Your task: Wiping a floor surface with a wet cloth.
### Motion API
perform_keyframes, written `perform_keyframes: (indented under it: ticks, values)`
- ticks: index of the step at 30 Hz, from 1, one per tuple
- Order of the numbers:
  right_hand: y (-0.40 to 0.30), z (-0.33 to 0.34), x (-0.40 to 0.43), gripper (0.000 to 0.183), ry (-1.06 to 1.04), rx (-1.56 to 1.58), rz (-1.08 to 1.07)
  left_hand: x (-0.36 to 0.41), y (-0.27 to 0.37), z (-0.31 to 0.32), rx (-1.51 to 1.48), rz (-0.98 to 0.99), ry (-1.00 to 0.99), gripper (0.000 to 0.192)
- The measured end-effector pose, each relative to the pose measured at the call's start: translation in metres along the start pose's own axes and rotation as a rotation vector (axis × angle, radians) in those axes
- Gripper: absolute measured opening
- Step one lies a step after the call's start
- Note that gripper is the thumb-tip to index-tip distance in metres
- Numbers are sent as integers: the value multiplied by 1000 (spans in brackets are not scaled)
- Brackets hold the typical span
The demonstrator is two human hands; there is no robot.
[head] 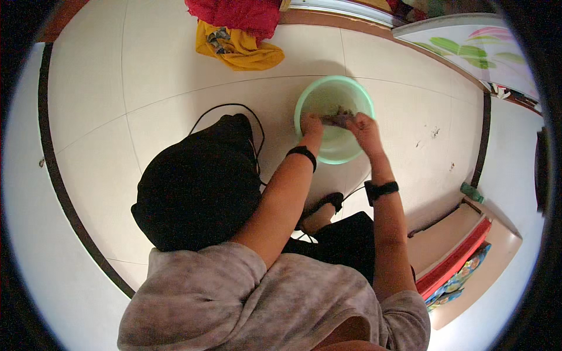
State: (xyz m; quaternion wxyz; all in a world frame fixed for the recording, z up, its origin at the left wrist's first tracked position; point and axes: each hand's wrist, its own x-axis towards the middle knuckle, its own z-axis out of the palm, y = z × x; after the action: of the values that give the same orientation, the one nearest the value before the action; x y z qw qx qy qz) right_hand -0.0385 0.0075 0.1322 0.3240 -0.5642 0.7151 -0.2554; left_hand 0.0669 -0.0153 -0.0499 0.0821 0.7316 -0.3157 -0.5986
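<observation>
A pale green plastic basin (340, 156) stands on the tiled floor before me, with what looks like water in it. Both of my hands are over its opening. My left hand (312, 124) grips one end of a dark, wet-looking cloth (336, 119). The other end is in my right hand (362, 125), so the cloth spans the gap between them. Part of it bunches up on the far side, near the right hand. The fingers of my left hand are partly hidden from this angle.
A yellow cloth (246, 48) and a red cloth (241, 15) lie by the doorway. A black cable (228, 104) loops beside my knee. At right stands a beige piece of furniture (448, 237) bearing a red item (454, 259). A flower-patterned panel (478, 50) juts in at upper right.
</observation>
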Motion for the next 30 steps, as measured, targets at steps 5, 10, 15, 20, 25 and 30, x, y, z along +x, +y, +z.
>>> perform_keyframes:
  ticks: [5,10,15,20,25,30]
  values:
    - [47,48,-23,25,-290,-72,211,-1,-9,-3,-283,206,-251,22]
    - [58,91,-7,24,-578,-481,26,16,-16,-26,200,591,-277,30]
    - [79,103,-6,42,-200,-801,43,-6,1,-7,21,169,-209,44]
    - [97,90,6,27,-187,-591,57,-36,5,-13,-451,-185,-523,50]
    - [64,68,-12,23,76,1019,827,-57,20,2,-900,-173,-780,42]
    - [-31,34,-12,27,-153,486,510,-28,15,-9,-940,-107,-1057,40]
